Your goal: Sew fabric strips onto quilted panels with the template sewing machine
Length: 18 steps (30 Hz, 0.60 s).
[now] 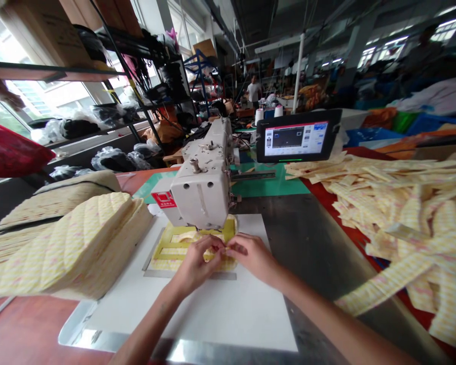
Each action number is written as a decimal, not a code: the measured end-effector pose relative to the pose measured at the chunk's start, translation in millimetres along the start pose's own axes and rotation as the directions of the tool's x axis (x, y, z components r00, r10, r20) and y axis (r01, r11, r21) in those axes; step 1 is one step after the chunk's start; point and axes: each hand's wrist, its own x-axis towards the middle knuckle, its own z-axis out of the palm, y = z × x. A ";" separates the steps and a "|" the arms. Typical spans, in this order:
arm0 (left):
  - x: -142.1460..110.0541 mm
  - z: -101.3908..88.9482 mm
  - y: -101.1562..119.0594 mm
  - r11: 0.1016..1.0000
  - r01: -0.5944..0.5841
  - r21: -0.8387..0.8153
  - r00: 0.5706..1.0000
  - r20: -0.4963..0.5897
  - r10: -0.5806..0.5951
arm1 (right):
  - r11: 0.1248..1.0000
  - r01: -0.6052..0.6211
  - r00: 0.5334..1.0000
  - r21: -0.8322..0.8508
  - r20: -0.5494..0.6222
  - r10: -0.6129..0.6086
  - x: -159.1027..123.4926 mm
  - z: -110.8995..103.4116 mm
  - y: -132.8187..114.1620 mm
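Observation:
Both hands meet at the front right of a yellow slotted frame [167, 252] under the head of a white sewing machine [199, 195]. My left hand [200, 261] has thumb and fingers pinched together. Touching it, or nearly so, my right hand [253, 256] is pinched as well. What the fingertips hold is too small and covered to make out. Beneath the yellow frame lies a piece of yellow checked quilted fabric [167, 264], partly showing through the slots and along the front edge.
Stacked quilted fabric pieces [95, 243] stand on the left. Many yellow checked strips [410, 213] are heaped on the right. A control screen [298, 137] stands behind the machine. Shelves [53, 73] with bagged goods line the left, and a person [254, 91] stands far back.

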 end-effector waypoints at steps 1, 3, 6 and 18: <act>0.1 -0.1 -0.3 1.000 0.010 -0.008 1.000 -0.004 -0.010 | 1.000 -0.004 1.000 0.005 -0.004 0.004 -0.8 0.1 -0.3; -0.5 0.2 -1.9 0.998 0.053 -0.023 0.998 -0.014 -0.053 | 1.000 -0.006 1.000 0.018 -0.022 0.007 -2.4 0.8 -1.5; -2.7 1.4 -6.5 0.984 0.147 -0.098 0.989 -0.008 -0.148 | 1.000 -0.007 0.998 0.028 -0.063 0.009 -3.7 2.2 -4.9; -11.2 7.9 -1.9 0.996 0.075 -0.037 0.997 -0.021 -0.076 | 0.957 -0.132 0.991 0.258 0.067 0.118 -5.3 -6.6 2.6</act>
